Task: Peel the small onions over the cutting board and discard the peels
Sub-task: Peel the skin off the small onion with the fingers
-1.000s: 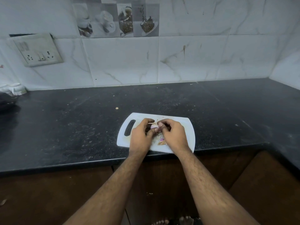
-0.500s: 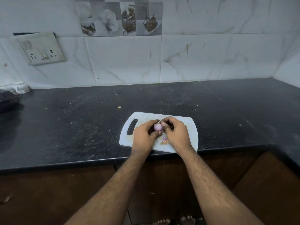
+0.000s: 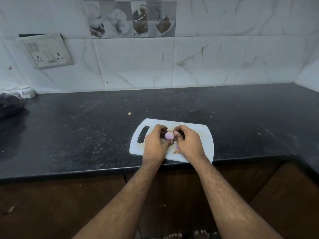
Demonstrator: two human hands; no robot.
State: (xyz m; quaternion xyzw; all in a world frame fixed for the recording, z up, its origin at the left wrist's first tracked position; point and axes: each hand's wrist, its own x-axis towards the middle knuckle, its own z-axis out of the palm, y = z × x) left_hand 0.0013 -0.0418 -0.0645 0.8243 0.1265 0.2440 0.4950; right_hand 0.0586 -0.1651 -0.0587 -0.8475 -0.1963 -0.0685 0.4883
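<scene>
A small pale-pink onion (image 3: pixel 169 135) is pinched between both my hands just above the white cutting board (image 3: pixel 206 135). My left hand (image 3: pixel 155 144) grips its left side with curled fingers. My right hand (image 3: pixel 188 143) holds its right side, thumb tip against the bulb. Brown and purple peels (image 3: pixel 176 150) lie on the board under my hands, partly hidden by them. The onion looks mostly bare of skin.
The board rests at the front edge of a black speckled counter (image 3: pixel 86 135). A dark bundle (image 3: pixel 10 106) and a small white cup (image 3: pixel 25 91) sit at the far left by the tiled wall. A switch panel (image 3: pixel 47 50) hangs on the wall.
The onion has turned in my fingers and more of its pink surface shows. My hands stay over the board, and the view has shifted slightly.
</scene>
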